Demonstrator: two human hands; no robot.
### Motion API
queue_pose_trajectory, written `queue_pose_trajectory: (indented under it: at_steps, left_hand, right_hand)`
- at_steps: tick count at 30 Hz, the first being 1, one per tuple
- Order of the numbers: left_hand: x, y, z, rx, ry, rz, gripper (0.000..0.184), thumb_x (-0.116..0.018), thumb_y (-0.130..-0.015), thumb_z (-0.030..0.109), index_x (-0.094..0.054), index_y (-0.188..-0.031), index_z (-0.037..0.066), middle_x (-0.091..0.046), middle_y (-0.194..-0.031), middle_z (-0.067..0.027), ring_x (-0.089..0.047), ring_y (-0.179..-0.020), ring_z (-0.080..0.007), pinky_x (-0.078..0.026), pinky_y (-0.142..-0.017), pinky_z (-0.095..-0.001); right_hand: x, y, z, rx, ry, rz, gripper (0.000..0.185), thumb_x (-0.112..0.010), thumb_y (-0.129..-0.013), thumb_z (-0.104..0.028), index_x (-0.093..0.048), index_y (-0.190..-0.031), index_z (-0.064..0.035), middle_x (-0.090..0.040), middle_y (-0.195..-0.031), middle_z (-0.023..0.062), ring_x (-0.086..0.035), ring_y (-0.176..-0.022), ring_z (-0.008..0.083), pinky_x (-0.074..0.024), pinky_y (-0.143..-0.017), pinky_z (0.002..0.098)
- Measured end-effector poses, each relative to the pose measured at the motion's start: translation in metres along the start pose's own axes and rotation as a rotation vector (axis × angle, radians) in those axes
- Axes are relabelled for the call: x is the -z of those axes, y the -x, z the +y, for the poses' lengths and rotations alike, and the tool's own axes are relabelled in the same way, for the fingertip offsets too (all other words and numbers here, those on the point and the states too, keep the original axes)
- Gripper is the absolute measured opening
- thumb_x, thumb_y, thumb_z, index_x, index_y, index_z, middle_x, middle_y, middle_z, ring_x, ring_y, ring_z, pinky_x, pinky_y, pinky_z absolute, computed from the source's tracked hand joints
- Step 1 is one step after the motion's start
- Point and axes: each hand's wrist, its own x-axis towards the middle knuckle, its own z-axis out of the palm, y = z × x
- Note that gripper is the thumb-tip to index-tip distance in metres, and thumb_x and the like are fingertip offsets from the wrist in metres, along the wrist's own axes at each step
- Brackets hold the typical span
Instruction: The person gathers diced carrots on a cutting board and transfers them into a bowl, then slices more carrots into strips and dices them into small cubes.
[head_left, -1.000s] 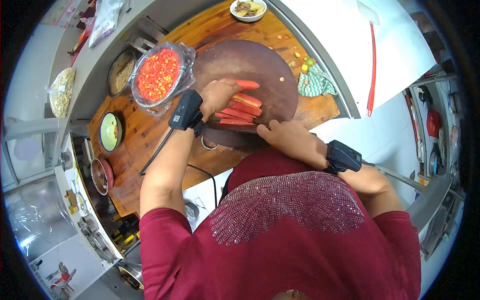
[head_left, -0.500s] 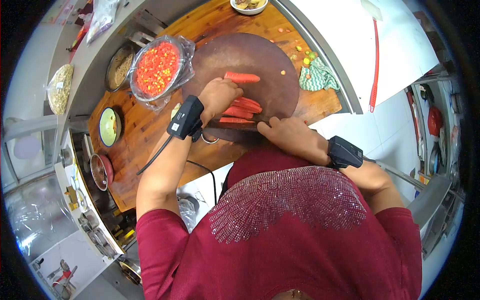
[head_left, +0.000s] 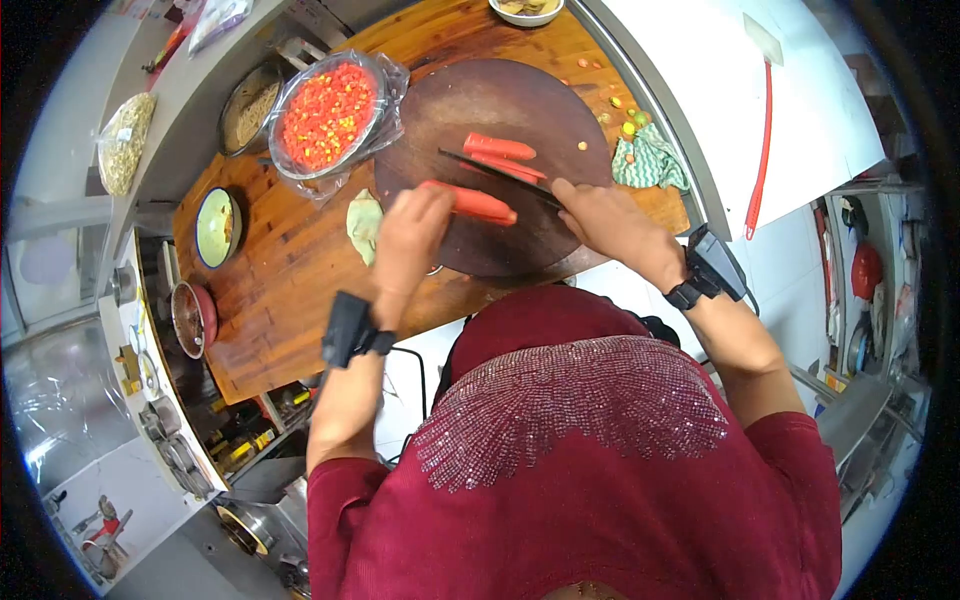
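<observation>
My right hand (head_left: 612, 228) is closed around the handle of a knife (head_left: 495, 172), whose dark blade slants up and left over the round brown chopping board (head_left: 530, 95). Beyond the blade lie orange carrot slices (head_left: 500, 147), partly hidden by it. My left hand (head_left: 413, 232) grips the left end of a carrot piece (head_left: 478, 204) at the board's near left side, with the fingers bent over it. This piece is on the near side of the knife. A pale green vegetable scrap (head_left: 364, 225) rests left of the board.
A plastic-lined bowl (head_left: 378, 118) of diced red and yellow pieces stands left of the board, near a pan (head_left: 232, 145). Further left are a green bowl (head_left: 204, 236) and a red bowl (head_left: 208, 312). A checked cloth (head_left: 652, 160) lies at the right edge.
The knife has risen from the board's near edge and now points up and left across it. My left hand has moved nearer to me, drawing a carrot piece apart from the others.
</observation>
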Motion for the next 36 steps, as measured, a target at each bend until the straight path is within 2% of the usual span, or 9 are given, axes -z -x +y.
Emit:
queue_pose_trajectory:
  at_steps: [6, 12, 14, 18, 20, 24, 27, 30, 36]
  left_hand:
    - [-0.077, 0.028, 0.004, 0.118, -0.02, 0.023, 0.031, -0.054, -0.074, 0.003, -0.057, -0.104, 0.005, -0.056, -0.103, -0.0095, -0.055, -0.09, -0.0295, -0.049, -0.072, -0.0363]
    - [-0.089, 0.048, 0.017, 0.185, -0.034, 0.068, 0.03, -0.055, -0.076, 0.003, -0.056, -0.106, 0.003, -0.054, -0.103, -0.0127, -0.054, -0.092, -0.0296, -0.049, -0.076, -0.0357]
    - [-0.092, 0.046, 0.02, 0.269, 0.038, 0.105, 0.027, -0.064, -0.076, 0.005, -0.059, -0.103, 0.001, -0.056, -0.103, -0.0147, -0.055, -0.095, -0.0331, -0.048, -0.081, -0.0389]
    - [-0.097, 0.045, 0.019, 0.25, -0.014, 0.198, 0.025, -0.066, -0.075, 0.008, -0.06, -0.098, 0.003, -0.054, -0.099, -0.0116, -0.053, -0.095, -0.0303, -0.047, -0.082, -0.0385]
    - [-0.096, 0.044, 0.021, 0.235, -0.043, 0.227, 0.025, -0.068, -0.073, 0.008, -0.06, -0.096, 0.003, -0.054, -0.097, -0.0112, -0.052, -0.095, -0.0302, -0.045, -0.084, -0.0399]
    - [-0.096, 0.042, 0.02, 0.23, -0.026, 0.266, 0.024, -0.065, -0.073, 0.007, -0.059, -0.096, 0.003, -0.054, -0.097, -0.011, -0.051, -0.096, -0.0301, -0.045, -0.085, -0.0393]
    - [-0.095, 0.043, 0.018, 0.226, -0.005, 0.239, 0.023, -0.061, -0.074, 0.005, -0.058, -0.097, 0.004, -0.054, -0.097, -0.0111, -0.052, -0.097, -0.0304, -0.045, -0.086, -0.0386]
    - [-0.096, 0.04, 0.018, 0.243, 0.0, 0.236, 0.022, -0.058, -0.075, 0.004, -0.057, -0.097, 0.004, -0.054, -0.098, -0.0111, -0.052, -0.098, -0.0306, -0.045, -0.086, -0.0383]
    - [-0.096, 0.041, 0.017, 0.284, 0.035, 0.231, 0.023, -0.06, -0.074, 0.004, -0.058, -0.097, 0.004, -0.054, -0.098, -0.0104, -0.052, -0.097, -0.0296, -0.045, -0.085, -0.0376]
  right_hand:
    - [0.009, 0.005, -0.006, 0.041, 0.015, 0.005, 0.016, -0.051, -0.085, -0.01, -0.047, -0.099, -0.0042, -0.063, -0.08, 0.0188, -0.063, -0.074, 0.0369, -0.0498, -0.06, 0.0471]
    - [0.005, 0.008, -0.011, 0.021, 0.057, -0.064, 0.016, -0.053, -0.087, -0.014, -0.044, -0.096, -0.0045, -0.061, -0.079, 0.0187, -0.061, -0.075, 0.0385, -0.0469, -0.063, 0.0493]
    - [0.008, 0.007, -0.013, 0.023, 0.005, -0.092, 0.016, -0.054, -0.087, -0.014, -0.044, -0.096, -0.004, -0.061, -0.078, 0.0192, -0.06, -0.075, 0.0391, -0.0472, -0.063, 0.0491]
    - [0.003, 0.001, -0.013, 0.039, 0.004, -0.108, 0.017, -0.054, -0.087, -0.014, -0.044, -0.096, -0.0036, -0.06, -0.078, 0.0196, -0.06, -0.075, 0.0396, -0.0474, -0.064, 0.049]
    - [0.001, -0.002, -0.011, -0.007, 0.031, -0.157, 0.013, -0.049, -0.088, -0.014, -0.046, -0.096, -0.0042, -0.062, -0.082, 0.0195, -0.062, -0.074, 0.0398, -0.0488, -0.062, 0.0504]
    - [0.011, -0.004, -0.009, 0.061, 0.027, -0.113, 0.012, -0.048, -0.088, -0.011, -0.046, -0.096, -0.0035, -0.062, -0.081, 0.0205, -0.062, -0.075, 0.0394, -0.049, -0.062, 0.0498]
    - [0.024, 0.0, -0.016, 0.1, 0.077, -0.081, 0.014, -0.053, -0.087, -0.012, -0.044, -0.095, -0.0039, -0.06, -0.075, 0.0192, -0.061, -0.075, 0.0386, -0.0476, -0.063, 0.0473]
    - [0.033, 0.0, -0.021, 0.114, 0.14, -0.138, 0.012, -0.052, -0.087, -0.011, -0.044, -0.094, -0.0043, -0.06, -0.073, 0.0189, -0.061, -0.073, 0.0378, -0.0478, -0.062, 0.0466]
    - [0.054, -0.012, -0.03, 0.008, 0.198, -0.305, 0.012, -0.051, -0.085, -0.007, -0.043, -0.094, -0.004, -0.059, -0.068, 0.0202, -0.06, -0.07, 0.0394, -0.0466, -0.059, 0.0481]
